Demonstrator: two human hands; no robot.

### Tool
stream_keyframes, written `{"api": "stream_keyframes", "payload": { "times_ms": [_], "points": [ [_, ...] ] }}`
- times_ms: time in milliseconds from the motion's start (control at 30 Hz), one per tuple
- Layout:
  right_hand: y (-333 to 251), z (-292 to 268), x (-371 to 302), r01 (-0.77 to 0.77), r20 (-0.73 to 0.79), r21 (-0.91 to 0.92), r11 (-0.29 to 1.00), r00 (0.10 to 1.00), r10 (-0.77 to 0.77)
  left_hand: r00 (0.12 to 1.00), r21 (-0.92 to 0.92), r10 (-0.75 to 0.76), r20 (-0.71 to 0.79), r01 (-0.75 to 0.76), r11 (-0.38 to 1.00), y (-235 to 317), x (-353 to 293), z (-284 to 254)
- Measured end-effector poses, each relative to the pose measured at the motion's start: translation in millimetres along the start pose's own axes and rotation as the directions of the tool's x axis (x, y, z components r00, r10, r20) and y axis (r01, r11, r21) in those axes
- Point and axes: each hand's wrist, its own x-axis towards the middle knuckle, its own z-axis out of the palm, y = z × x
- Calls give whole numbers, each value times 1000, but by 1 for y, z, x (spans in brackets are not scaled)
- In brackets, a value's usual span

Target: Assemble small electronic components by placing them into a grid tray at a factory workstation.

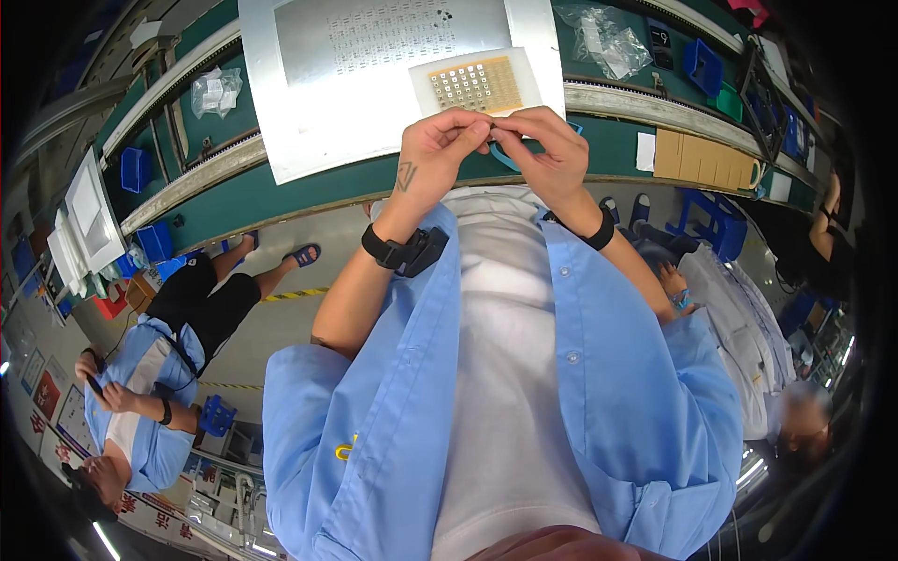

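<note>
My left hand [435,154] and my right hand [550,154] meet at the near edge of the workbench, fingertips pinched together. Between them is a small dark piece [492,132], mostly covered by the fingers, too small to name. Just beyond the hands lies a tan sheet [506,82] with rows of small whitish squares on its left part, resting on a pale backing [423,79]. Both sit on a large white board [323,136], whose far part carries a grey metallic sheet [304,47] with rows of tiny parts. A teal band [506,159] shows behind my right hand.
Rails [617,101] run along the green bench [224,173]. Clear plastic bags [217,92], a blue bin [137,169] and a brown cardboard strip [702,157] lie around the board. One person [140,374] stands at left holding a dark object; others are at right.
</note>
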Motion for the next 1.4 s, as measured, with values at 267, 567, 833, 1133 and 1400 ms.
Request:
{"api": "stream_keyframes", "payload": {
  "times_ms": [267,567,833,1133,1400],
  "points": [
    [39,-5,-18,-127,35,-124,984,991,132,975,573,221,20,-192,796,-30,20,-22],
    [102,-7,4,163,402,-454,876,915,38,911,969,345,227,-245,10,-56,55,-37],
    [109,-2,8,225,430,-472,852,903,0,911,965,360,201,-248,89,-63,58,-46],
    [108,3,6,159,406,-476,865,912,56,911,965,360,201,-247,85,-65,58,-46],
    [108,4,0,91,355,-464,881,930,92,913,969,363,189,-234,84,-67,58,-48]
  ]
}}
